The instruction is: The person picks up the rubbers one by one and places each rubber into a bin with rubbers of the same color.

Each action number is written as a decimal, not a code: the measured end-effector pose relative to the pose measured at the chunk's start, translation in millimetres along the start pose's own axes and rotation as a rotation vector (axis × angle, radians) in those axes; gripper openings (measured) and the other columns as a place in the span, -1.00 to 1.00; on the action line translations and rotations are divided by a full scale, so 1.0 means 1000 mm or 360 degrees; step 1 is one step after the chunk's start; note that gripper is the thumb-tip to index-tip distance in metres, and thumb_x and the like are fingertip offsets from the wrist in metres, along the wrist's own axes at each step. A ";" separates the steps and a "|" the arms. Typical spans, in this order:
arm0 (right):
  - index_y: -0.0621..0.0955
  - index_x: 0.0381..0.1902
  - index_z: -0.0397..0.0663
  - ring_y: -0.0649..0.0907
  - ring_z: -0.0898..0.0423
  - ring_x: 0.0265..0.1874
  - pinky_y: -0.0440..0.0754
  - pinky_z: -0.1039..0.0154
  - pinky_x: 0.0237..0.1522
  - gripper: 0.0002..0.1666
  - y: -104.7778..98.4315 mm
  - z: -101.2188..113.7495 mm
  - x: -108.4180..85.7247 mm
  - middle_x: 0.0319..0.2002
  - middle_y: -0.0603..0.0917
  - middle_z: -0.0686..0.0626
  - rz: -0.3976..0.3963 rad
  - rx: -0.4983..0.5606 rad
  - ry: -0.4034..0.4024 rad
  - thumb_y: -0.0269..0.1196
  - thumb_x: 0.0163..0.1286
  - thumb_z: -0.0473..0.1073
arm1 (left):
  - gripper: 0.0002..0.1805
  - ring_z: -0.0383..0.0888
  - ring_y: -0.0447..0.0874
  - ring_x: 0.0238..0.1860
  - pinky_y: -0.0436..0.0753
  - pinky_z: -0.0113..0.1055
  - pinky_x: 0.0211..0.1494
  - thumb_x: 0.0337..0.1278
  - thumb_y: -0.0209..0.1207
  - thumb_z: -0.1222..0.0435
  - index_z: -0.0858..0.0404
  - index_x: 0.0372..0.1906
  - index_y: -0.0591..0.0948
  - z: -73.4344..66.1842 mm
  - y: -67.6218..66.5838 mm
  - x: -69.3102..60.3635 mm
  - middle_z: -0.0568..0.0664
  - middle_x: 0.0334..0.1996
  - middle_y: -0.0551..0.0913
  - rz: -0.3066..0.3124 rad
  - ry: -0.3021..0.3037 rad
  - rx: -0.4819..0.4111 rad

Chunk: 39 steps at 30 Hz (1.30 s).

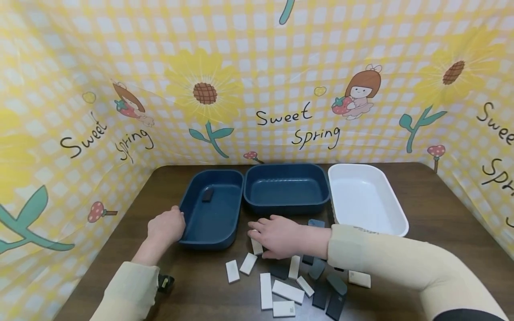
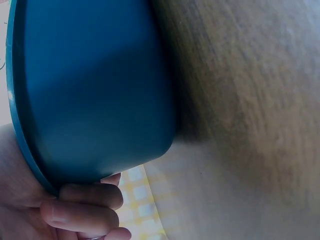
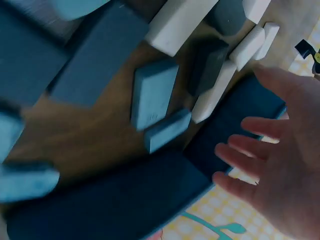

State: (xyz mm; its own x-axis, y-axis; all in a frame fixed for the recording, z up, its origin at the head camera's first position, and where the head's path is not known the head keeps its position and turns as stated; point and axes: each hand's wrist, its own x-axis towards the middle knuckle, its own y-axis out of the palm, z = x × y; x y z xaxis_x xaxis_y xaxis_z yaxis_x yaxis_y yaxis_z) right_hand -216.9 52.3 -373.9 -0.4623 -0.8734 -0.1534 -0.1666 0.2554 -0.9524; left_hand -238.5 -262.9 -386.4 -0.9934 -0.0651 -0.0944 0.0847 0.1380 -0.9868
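My left hand (image 1: 166, 225) grips the left rim of a dark blue tray (image 1: 209, 244), its fingers (image 2: 85, 217) curled against the outer wall in the left wrist view. One small dark block (image 1: 207, 195) lies in that tray. Over the near table my right hand (image 1: 283, 238) hovers palm down, fingers spread and relaxed, holding nothing in the right wrist view. Close under its fingers is a white, eraser-like block (image 1: 257, 246); contact cannot be told. Several more white blocks (image 1: 266, 290) and dark grey-blue blocks (image 1: 320, 297) lie scattered nearby, some hidden by the right forearm.
A second dark blue tray (image 1: 287, 208) stands at the back middle, beside a white tray (image 1: 395, 196) on the right. A yellow checked cloth (image 1: 249, 53) hangs behind the brown table (image 1: 192, 285). A small black device (image 1: 165, 283) is on the left wrist.
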 end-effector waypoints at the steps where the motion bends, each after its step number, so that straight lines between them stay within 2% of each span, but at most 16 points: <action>1: 0.37 0.41 0.02 0.41 0.08 0.29 0.47 0.16 0.15 -0.20 0.002 0.002 0.003 0.39 0.35 -0.04 0.0036 0.0040 0.0029 0.21 0.34 0.27 | -0.56 0.23 0.59 -0.39 0.56 0.09 -0.37 0.47 -0.16 0.25 0.62 0.09 0.37 0.000 0.000 0.000 0.43 -0.31 0.58 -0.0002 0.0001 -0.0002; 4: 0.30 0.45 0.01 0.35 0.08 0.35 0.38 0.12 0.25 -0.11 0.007 0.005 0.011 0.42 0.29 -0.04 0.0119 0.0145 0.0100 0.24 0.31 0.29 | -0.57 0.23 0.59 -0.39 0.56 0.10 -0.37 0.46 -0.16 0.26 0.63 0.06 0.38 0.001 0.001 0.000 0.44 -0.32 0.57 -0.0010 0.0002 -0.0008; 7: 0.31 0.45 0.01 0.36 0.10 0.33 0.36 0.12 0.27 -0.12 0.011 0.004 0.017 0.40 0.34 -0.01 0.0144 0.0217 0.0131 0.26 0.30 0.27 | -0.58 0.23 0.58 -0.41 0.56 0.11 -0.37 0.46 -0.15 0.26 0.62 0.04 0.38 0.001 0.001 0.000 0.43 -0.33 0.57 -0.0013 0.0011 -0.0011; 13: 0.42 0.37 0.01 0.48 0.14 0.20 0.45 0.21 0.16 -0.24 0.018 0.000 0.024 0.26 0.49 0.02 0.0109 0.0243 0.0087 0.28 0.30 0.20 | -0.58 0.20 0.58 -0.44 0.57 0.10 -0.38 0.46 -0.16 0.26 0.63 0.03 0.38 0.000 -0.001 0.000 0.40 -0.37 0.57 -0.0016 0.0024 -0.0008; 22: 0.53 0.23 0.06 0.54 0.16 0.02 0.52 0.29 0.01 -0.38 0.024 -0.001 0.030 0.13 0.57 0.03 0.0064 0.0309 0.0081 0.32 0.29 0.15 | -0.60 0.23 0.58 -0.42 0.56 0.12 -0.38 0.46 -0.16 0.26 0.62 -0.01 0.39 -0.001 0.000 0.000 0.41 -0.37 0.57 -0.0031 0.0016 -0.0008; 33: 0.53 0.21 0.06 0.53 0.19 -0.08 0.53 0.33 -0.06 -0.40 0.025 -0.002 0.031 0.07 0.57 0.05 0.0074 0.0406 0.0120 0.35 0.26 0.13 | -0.59 0.20 0.57 -0.45 0.57 0.11 -0.38 0.46 -0.16 0.27 0.62 0.01 0.38 0.000 0.001 -0.002 0.39 -0.39 0.56 -0.0030 0.0014 -0.0013; 39: 0.53 0.19 0.02 0.53 0.17 -0.06 0.53 0.30 -0.05 -0.38 0.022 -0.006 0.025 0.05 0.56 0.04 0.0017 0.0416 0.0136 0.35 0.25 0.14 | -0.58 0.20 0.57 -0.45 0.57 0.10 -0.40 0.46 -0.16 0.27 0.64 0.03 0.38 -0.002 -0.001 -0.003 0.40 -0.38 0.57 -0.0041 0.0038 -0.0017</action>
State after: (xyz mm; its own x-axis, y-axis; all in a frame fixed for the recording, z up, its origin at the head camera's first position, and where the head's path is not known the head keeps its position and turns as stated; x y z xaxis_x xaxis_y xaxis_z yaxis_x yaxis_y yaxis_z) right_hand -237.9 38.5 -397.3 -0.5364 -0.8302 -0.1517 0.0642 0.1391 -0.9882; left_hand -235.4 -260.5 -385.0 -0.9968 -0.0453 -0.0659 0.0585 0.1470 -0.9874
